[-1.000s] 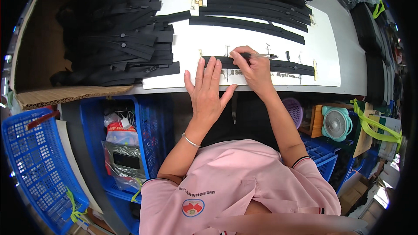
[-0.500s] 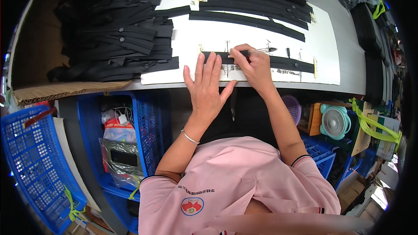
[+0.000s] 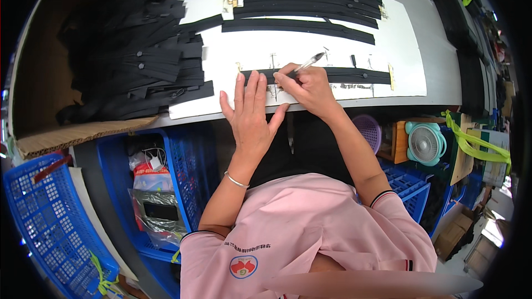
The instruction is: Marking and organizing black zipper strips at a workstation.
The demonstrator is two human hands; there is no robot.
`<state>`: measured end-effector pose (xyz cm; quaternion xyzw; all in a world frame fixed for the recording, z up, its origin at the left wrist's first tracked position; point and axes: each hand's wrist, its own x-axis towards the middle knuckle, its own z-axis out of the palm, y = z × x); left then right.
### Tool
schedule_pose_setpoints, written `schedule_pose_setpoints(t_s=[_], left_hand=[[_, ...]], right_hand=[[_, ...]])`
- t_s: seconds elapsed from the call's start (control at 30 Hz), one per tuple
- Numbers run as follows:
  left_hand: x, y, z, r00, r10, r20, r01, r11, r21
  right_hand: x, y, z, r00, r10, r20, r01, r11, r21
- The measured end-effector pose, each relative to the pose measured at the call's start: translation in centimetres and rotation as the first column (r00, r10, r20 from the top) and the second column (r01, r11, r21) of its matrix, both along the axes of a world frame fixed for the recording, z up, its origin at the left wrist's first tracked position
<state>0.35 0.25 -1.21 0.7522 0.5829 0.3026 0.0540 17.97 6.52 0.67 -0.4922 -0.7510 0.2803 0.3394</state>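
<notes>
Near the close side of the white board [image 3: 402, 39], one black strip [image 3: 354, 75] lies flat, long axis left-right, roughly parallel to the table [image 3: 443, 80] edge. Left hand [image 3: 250, 119] is flat, fingers a bit spread, fingertips on its left end. Right hand [image 3: 307, 87] is pinched around a pen [image 3: 309, 62] slanting down-left. Other black strips [image 3: 293, 5] lie beyond.

Pink shirt [image 3: 310, 216], dark-trimmed sleeves [image 3: 394, 209], oval badge [image 3: 244, 267]; silver bangle [image 3: 235, 181].
</notes>
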Motion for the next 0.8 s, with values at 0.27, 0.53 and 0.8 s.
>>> schedule_pose_setpoints(t_s=[0.27,0.53,0.8], left_hand=[[-0.1,0.0,0.1,1.000,-0.005,-0.016,0.005,1.000,0.004],[-0.3,-0.1,0.5,0.999,-0.027,-0.022,0.026,0.999,-0.043],[2.8,0.2,2.3,0.994,-0.105,0.039,0.106,0.994,-0.020]], right_hand=[[6.2,-1.0,1.9,0.894,-0.377,-0.242,0.375,0.925,-0.055],[7.4,-1.0,0.7,0.903,-0.397,-0.165,0.389,0.918,-0.082],[7.2,-0.9,0.5,0.917,-0.381,-0.116,0.381,0.924,-0.021]])
